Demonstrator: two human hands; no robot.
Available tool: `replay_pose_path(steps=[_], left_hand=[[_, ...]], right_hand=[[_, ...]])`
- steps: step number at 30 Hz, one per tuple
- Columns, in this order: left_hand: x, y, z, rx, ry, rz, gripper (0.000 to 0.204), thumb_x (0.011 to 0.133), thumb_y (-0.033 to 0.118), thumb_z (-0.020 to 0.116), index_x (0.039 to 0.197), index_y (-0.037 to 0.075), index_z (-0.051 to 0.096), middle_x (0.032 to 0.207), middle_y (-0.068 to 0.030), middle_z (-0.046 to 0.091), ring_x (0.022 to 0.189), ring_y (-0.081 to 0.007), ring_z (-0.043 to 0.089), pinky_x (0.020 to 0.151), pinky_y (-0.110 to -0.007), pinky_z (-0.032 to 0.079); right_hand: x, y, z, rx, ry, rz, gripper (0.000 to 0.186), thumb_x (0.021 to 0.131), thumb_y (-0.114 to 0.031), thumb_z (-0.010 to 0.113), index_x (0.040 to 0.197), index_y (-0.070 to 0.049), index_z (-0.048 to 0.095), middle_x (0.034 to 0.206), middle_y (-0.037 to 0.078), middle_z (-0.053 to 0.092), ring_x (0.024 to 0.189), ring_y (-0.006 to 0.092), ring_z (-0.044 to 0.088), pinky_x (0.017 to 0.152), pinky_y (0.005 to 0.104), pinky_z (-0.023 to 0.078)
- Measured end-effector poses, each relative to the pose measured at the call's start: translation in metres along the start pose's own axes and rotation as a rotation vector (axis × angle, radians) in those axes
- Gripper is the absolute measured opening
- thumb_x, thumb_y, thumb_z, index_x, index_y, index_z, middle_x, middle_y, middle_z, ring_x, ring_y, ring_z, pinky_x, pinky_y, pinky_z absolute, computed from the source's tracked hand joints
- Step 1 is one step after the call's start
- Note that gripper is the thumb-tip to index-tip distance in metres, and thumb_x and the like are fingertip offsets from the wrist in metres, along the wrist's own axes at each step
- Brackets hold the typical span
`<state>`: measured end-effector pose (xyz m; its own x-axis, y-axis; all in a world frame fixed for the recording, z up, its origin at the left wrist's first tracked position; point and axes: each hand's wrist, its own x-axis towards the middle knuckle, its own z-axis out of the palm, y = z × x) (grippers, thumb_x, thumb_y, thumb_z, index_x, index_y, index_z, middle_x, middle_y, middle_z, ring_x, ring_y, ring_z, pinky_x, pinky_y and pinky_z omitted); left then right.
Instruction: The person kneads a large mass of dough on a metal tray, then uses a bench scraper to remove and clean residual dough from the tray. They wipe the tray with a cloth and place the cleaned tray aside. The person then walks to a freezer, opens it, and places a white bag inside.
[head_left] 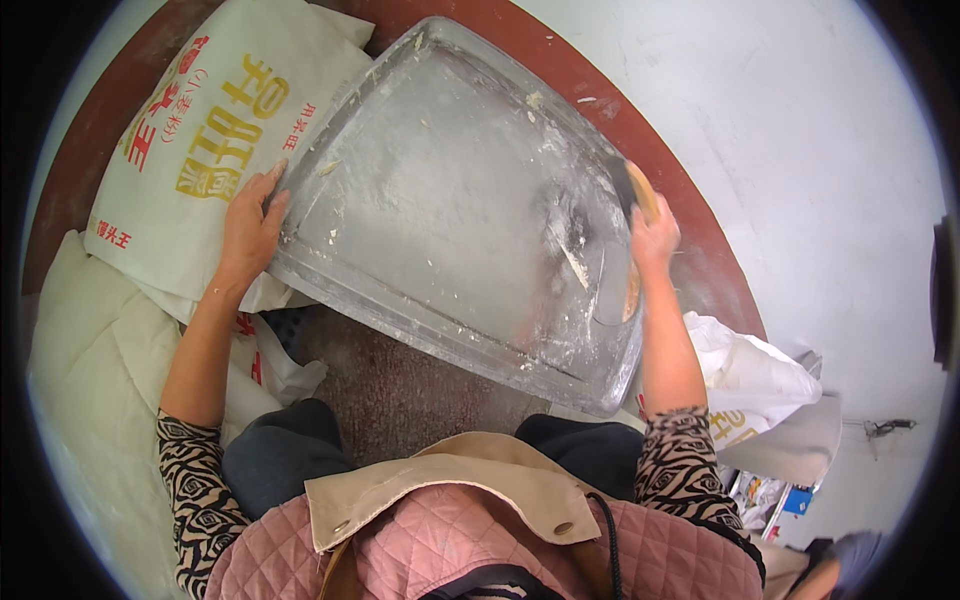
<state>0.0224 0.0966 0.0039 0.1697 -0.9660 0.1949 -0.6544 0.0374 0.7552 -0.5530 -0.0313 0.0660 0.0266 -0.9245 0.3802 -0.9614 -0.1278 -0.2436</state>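
A large grey board (430,190) with a raised rim and a cut-out handle slot is held at a slant in front of me, dusted with white powder and pale crumbs. My left hand (252,225) is closed around its left edge. At the right edge, my right hand (655,235) is closed on what looks like a wooden-handled brush (642,190) with a dark edge, pressed close to the board's rim. The slot beside that hand shows brown floor through it. Whether the right fingers also grip the board is hidden.
White printed flour sacks (190,150) are piled at the left, against the board's left side. Another white bag (750,375) stands at the right, beside a grey metal surface (800,440). A red-brown band (690,210) runs along the wall. Part of another person (840,570) shows at lower right.
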Motion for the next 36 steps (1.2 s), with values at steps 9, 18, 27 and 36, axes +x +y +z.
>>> replay_pose_path(steps=[9,18,27,36], left_hand=[[-0.045,0.034,-0.077,0.146,0.118,0.063,0.053,0.092,0.015,0.072,0.141,0.005,0.057,0.131,-0.0187,0.059,0.115,-0.0332,0.061,0.097,-0.039,0.050],[-0.212,0.083,-0.270,1.421,0.520,-0.087,0.111,0.075,0.050,0.084,0.158,0.000,0.028,0.164,-0.0220,0.028,0.153,-0.0426,0.022,0.123,-0.062,0.012],[-0.264,0.113,-0.321,1.457,0.542,-0.141,0.094,0.087,0.039,0.079,0.158,0.001,0.030,0.164,-0.0152,0.032,0.154,-0.0371,0.025,0.123,-0.055,0.009],[-0.475,0.074,-0.385,1.402,1.047,-1.327,0.096,0.095,0.063,0.055,0.162,0.002,0.022,0.165,-0.0225,0.029,0.154,-0.0396,0.023,0.122,-0.060,0.013]], right_hand=[[0.092,-0.129,0.105,-0.062,-0.342,-0.332,0.042,0.088,-0.012,0.070,0.129,-0.003,0.064,0.122,0.018,0.068,0.115,0.0367,0.063,0.100,0.0471,0.050],[0.064,-0.163,0.043,0.321,-0.431,-0.645,0.054,0.087,-0.014,0.073,0.137,-0.002,0.058,0.137,0.020,0.058,0.130,0.0395,0.052,0.112,0.0486,0.039],[0.019,-0.228,0.037,0.637,-0.447,-0.874,0.031,0.091,0.001,0.066,0.121,0.001,0.067,0.119,0.018,0.068,0.116,0.0360,0.061,0.103,0.0451,0.046],[0.010,-0.216,0.010,0.701,-0.610,-0.761,0.020,0.095,0.004,0.062,0.113,0.003,0.069,0.111,0.016,0.070,0.105,0.0294,0.065,0.093,0.0380,0.051]])
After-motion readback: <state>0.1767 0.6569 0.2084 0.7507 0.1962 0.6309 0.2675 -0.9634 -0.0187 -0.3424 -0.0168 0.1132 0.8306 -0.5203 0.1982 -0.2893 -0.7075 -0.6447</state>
